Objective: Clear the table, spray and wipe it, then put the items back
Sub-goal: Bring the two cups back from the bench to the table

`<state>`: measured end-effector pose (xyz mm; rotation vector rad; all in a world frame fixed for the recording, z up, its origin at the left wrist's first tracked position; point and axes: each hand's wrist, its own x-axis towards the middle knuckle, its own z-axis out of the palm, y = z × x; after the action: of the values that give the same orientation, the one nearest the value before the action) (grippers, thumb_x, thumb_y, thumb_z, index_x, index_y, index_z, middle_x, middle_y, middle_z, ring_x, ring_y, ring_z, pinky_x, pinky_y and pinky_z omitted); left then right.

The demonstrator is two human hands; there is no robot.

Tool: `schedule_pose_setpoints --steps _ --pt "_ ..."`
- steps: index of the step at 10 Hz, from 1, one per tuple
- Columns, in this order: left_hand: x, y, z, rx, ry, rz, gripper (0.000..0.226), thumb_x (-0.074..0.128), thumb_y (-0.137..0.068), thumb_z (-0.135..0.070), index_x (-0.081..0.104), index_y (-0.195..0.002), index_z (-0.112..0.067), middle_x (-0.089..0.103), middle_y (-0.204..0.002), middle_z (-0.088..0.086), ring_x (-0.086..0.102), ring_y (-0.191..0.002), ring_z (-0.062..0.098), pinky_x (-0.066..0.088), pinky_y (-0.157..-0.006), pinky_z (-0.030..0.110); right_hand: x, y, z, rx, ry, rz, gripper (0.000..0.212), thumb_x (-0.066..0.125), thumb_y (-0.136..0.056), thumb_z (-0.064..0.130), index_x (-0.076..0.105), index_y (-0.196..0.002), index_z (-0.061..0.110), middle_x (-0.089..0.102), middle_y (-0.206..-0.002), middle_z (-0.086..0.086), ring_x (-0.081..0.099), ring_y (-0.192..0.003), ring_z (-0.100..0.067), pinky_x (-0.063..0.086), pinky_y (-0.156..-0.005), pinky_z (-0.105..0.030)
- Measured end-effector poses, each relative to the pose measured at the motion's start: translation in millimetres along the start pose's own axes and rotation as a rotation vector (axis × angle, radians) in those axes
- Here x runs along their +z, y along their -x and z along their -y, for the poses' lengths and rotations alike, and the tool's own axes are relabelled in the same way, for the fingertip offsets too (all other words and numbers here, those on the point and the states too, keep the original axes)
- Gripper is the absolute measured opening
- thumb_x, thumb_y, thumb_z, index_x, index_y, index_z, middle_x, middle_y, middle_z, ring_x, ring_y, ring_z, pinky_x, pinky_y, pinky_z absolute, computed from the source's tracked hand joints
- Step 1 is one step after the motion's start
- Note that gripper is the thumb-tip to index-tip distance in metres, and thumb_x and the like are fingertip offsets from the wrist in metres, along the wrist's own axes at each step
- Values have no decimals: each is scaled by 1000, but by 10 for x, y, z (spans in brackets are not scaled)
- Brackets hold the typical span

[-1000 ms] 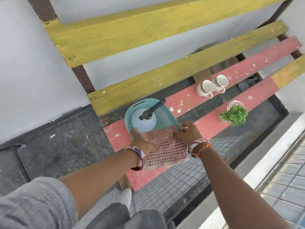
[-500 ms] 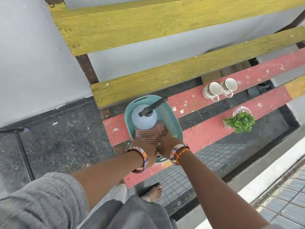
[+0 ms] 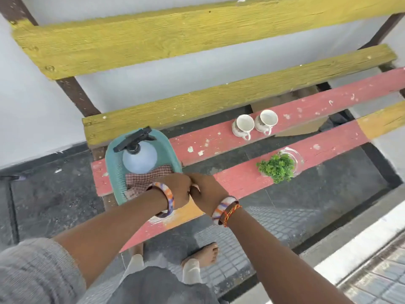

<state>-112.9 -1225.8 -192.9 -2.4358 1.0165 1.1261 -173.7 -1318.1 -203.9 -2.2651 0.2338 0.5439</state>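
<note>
Worktop (image 3: 306, 106): slatted, red and yellow planks with flaking paint, running from centre left to the right edge of the frame.
Basket (image 3: 114, 170): teal plastic, centre left, resting on the red planks.
Spray bottle (image 3: 140, 157): pale blue body, black trigger head — standing in the basket's far end.
Cloth (image 3: 144, 178): red-and-white check, bunched in the basket's near end, touching the bottle's base.
Left hand (image 3: 175, 189): at the basket's near right corner, over the cloth's edge; fingers curled, but whether the grip holds the cloth or the rim cannot be told. Striped bangle on the wrist.
Right hand (image 3: 208, 194): pressed against the left hand at the same corner; its grip is hidden, so its state cannot be told. Bangle and thread band on the wrist.
Mugs (image 3: 254, 123): two, white, side by side, centre right on the far red plank.
Plant (image 3: 277, 167): small, green, in a clear glass — right of centre on the near red plank.
</note>
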Motion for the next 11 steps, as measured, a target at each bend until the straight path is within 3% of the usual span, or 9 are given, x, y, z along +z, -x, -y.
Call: schedule_pose_setpoints --steps 1,3,4,5,6,7,8,10,11 --pt "70 -177 -259 22 -158 -85 39 39 -94 -14 47 -132 -14 56 -129 9 53 -120 28 45 -95 37 -269 337 -372 73 -37 -89 47 38 -81 16 59 -122 10 65 -118 -12 58 -110 -28 46 -95 -36" --pt "-74 -362 -942 -90 -347 -31 35 37 -96 -18 51 -128 -15 55 -132 4 53 -121 26 45 -94 39 -886 1237 -1659 400 -28 -140 36 44 -90 8 59 -122 13 63 -122 -9 57 -117 -25 44 -99 -36" --pt "-198 -452 -1037 -41 -226 -42 38 42 -93 -25 51 -129 -15 54 -133 6 54 -120 27 47 -97 37 -966 1376 -1840 477 -74 -121 35 43 -91 4 59 -122 7 63 -123 -9 56 -117 -23 42 -97 -26" --pt "-463 -489 -1386 147 -13 -96 50 44 -92 -34 35 -137 -13 44 -139 9 47 -125 29 45 -100 40 -1052 1474 -2001 499 -96 -102 36 43 -91 5 59 -122 9 62 -125 -9 56 -117 -21 43 -100 -28" --pt "-531 -567 -1577 202 19 -170 46 49 -90 -33 40 -130 -13 51 -128 10 53 -117 29 49 -92 42 -1164 1455 -2040 494 -61 -82 35 43 -91 8 59 -122 9 62 -124 -7 56 -117 -21 41 -97 -25" --pt "-621 -682 -1705 230 71 -205 48 49 -89 -29 38 -133 -15 47 -133 7 51 -119 28 48 -94 43 -1337 1372 -2062 468 -48 -97 35 42 -91 9 58 -123 8 62 -125 -8 56 -116 -21 41 -94 -23" --pt "-750 -858 -1723 216 207 -265 56 49 -91 -26 29 -142 -18 34 -146 5 41 -131 25 40 -105 39 -1556 1236 -2090 440 -37 -122 36 42 -92 8 58 -125 8 63 -124 -8 57 -116 -21 39 -91 -19" --pt "-1061 -1264 -1467 76 543 -409 47 55 -88 -20 44 -133 -10 42 -140 11 41 -128 26 33 -104 30 -2035 662 -2181 372 -24 -135 33 45 -89 7 63 -117 10 64 -120 -10 60 -110 -25 45 -93 -27" --pt "-1155 -1497 -1240 -35 641 -435 55 59 -85 -14 40 -137 -8 40 -142 14 37 -132 27 28 -108 32 -2223 287 -2244 355 -1 -118 34 48 -90 10 60 -122 10 63 -122 -10 58 -112 -24 42 -92 -24"
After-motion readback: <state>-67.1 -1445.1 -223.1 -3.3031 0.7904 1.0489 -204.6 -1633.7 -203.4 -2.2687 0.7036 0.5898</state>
